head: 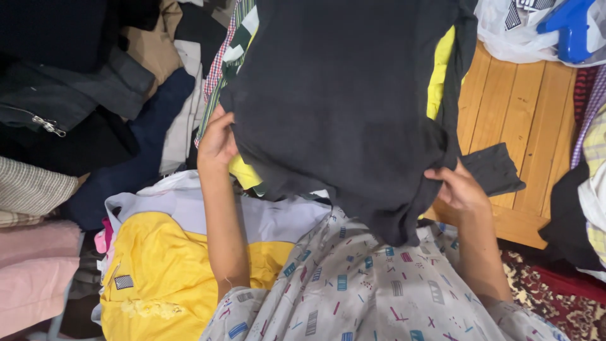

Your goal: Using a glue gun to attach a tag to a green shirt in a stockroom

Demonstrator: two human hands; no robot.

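I hold up a large dark charcoal garment in front of me. My left hand grips its left edge, and my right hand grips its lower right edge. A bright yellow piece shows behind the dark cloth on the right and again below my left hand. Under my arms lies a light grey printed fabric with small coloured marks.
A yellow shirt lies lower left over white cloth. Piled dark jackets, a navy piece and pink folded cloth fill the left. A wooden platform stands right, with a white plastic bag, a blue object and a dark scrap on it.
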